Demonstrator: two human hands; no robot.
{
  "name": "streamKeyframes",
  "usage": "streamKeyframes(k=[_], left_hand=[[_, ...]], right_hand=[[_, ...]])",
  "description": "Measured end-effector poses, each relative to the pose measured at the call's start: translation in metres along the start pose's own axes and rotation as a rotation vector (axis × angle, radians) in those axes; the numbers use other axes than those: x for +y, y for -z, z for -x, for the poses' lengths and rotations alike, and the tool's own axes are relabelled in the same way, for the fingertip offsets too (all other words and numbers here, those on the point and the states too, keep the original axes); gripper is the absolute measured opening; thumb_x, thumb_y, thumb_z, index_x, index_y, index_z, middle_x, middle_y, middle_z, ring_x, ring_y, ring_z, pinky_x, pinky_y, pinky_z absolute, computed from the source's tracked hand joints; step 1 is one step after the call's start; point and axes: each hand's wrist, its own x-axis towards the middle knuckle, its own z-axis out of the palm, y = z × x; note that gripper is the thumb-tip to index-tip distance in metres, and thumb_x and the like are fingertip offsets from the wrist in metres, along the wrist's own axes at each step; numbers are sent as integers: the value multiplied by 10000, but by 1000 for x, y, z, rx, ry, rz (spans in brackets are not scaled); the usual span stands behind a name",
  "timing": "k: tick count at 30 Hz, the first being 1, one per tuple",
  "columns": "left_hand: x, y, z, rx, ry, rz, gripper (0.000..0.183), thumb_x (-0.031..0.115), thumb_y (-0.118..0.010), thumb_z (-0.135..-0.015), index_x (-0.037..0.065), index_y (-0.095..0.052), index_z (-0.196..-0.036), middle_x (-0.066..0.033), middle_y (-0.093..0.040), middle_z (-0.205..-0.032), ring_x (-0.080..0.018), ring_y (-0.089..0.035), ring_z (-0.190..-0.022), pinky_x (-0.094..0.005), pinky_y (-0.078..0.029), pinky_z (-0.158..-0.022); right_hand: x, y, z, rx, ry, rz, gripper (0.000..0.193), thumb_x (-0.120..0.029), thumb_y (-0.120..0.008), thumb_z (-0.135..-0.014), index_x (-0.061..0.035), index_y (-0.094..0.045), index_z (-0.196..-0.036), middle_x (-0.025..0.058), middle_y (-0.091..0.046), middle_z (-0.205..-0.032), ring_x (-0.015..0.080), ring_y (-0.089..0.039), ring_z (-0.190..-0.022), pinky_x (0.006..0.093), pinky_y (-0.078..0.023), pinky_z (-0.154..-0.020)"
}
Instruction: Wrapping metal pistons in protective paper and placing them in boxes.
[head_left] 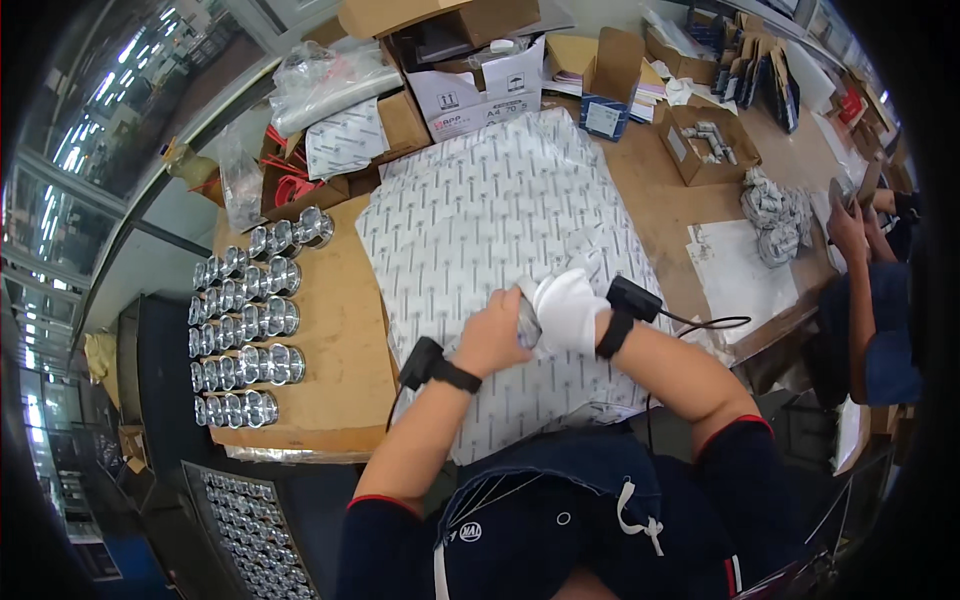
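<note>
Close together in front of me, my two hands meet over the printed white wrapping paper (470, 210). My bare left hand (492, 338) curls its fingers around a small grey metal part, apparently a piston (528, 326), mostly covered by the hands. Against its other side rests my right hand (567, 312), covered in white fabric that looks like a glove; it is bunched around the part, with its fingertips hidden. At the left, rows of shiny pistons (268, 316) stand on a brown cardboard sheet (340, 340). Each wrist carries a black strap with a small box.
Across the back stand a white carton (487, 95), a blue box (607, 105) and plastic bags (325, 80). An open carton (710, 150) with metal parts and crumpled paper (775, 215) lie to the right. Another person's hand (848, 222) is at the far right. More pistons (262, 535) sit lower left.
</note>
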Motion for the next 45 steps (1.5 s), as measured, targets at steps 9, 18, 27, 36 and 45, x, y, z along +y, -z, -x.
streamKeyframes(k=[9, 18, 27, 36, 45], left_hand=[[11, 1, 11, -101, 49, -209, 843, 329, -851, -550, -33, -433, -1187, -211, -588, -1024, -340, -559, -1009, -389, -412, -933], [-28, 63, -33, -242, -40, -182, 945, 583, -723, -645, -30, -441, -1307, -273, -513, -1244, -385, -507, -1129, -410, -385, -976], [-18, -21, -26, 1, 334, 269, 842, 161, -768, -654, 28, -324, -1358, -208, -549, -1200, -322, -553, -1105, -380, -466, -893], [16, -37, 3, 158, -57, 953, 600, -10, -694, -712, 31, -476, -1269, -103, -553, -1246, -197, -523, -1151, -329, -406, -973], [29, 8, 27, -36, 436, 1761, 703, 400, -608, -872, 59, -304, -1405, -100, -475, -1350, -253, -451, -1241, -405, -378, -1021]], right_hand=[[-8, 38, -7, -540, -219, -32, 438, -285, -711, -641, -77, -609, -1012, 120, -647, -869, 286, -629, -815, 380, -491, -709], [40, 29, -16, -269, -38, -7, 582, -489, -654, -719, -69, -598, -1118, 184, -657, -929, 324, -638, -835, 362, -497, -767], [70, -12, 3, 129, -449, 344, 1049, -606, -754, -534, -128, -360, -1380, 195, -412, -1377, 433, -182, -1352, 598, -23, -1076], [-12, 24, 24, 388, -168, -1249, 952, -87, -851, -599, -28, -306, -1378, 100, -512, -1257, 169, -500, -1150, 322, -429, -955], [-41, 34, 24, 849, -64, -1142, 789, -101, -781, -698, 12, -325, -1332, 95, -553, -1151, 152, -529, -1075, 288, -445, -920]])
